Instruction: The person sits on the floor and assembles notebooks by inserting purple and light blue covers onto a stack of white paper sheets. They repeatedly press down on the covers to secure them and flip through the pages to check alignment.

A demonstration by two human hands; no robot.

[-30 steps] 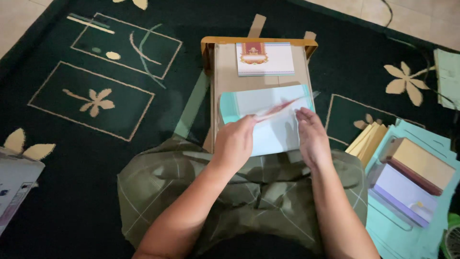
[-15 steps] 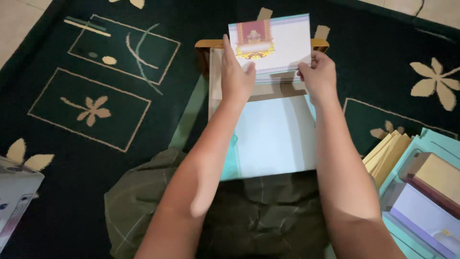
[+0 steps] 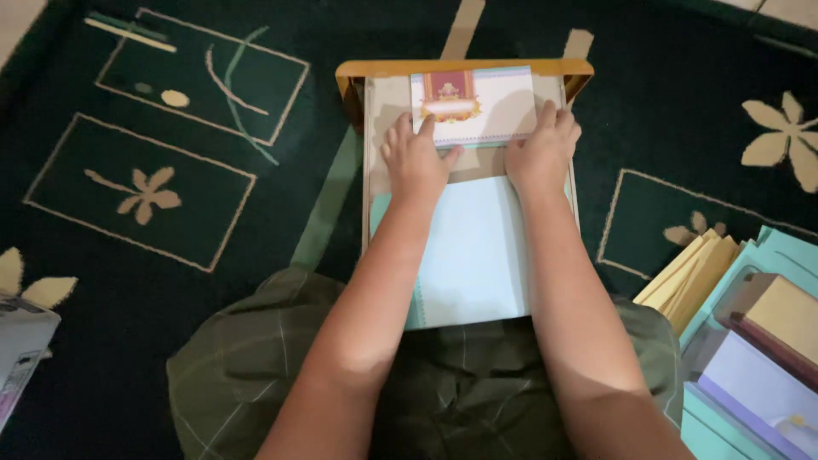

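A small wooden lap table (image 3: 464, 66) with an orange rim stands on the carpet in front of me. At its far end lies a stack of white cards (image 3: 486, 106) with a red and gold ornament on top. My left hand (image 3: 417, 158) grips the stack's near left edge, index finger laid on the top card. My right hand (image 3: 541, 149) holds the near right corner with curled fingers. Between my forearms, a pale blue sheet (image 3: 477, 247) lies flat on the table and reaches to my lap.
A dark green carpet (image 3: 170, 196) with beige flower patterns surrounds the table. Yellow envelopes (image 3: 690, 273) lean at the right beside a teal box (image 3: 767, 366) of cards. A white box (image 3: 21, 341) sits at the left edge. Green checked cloth (image 3: 256, 366) covers my lap.
Both hands left the blue sheet, lifted the card stack off the table, then lowered it back onto the far end. The blue sheet now lies flat.
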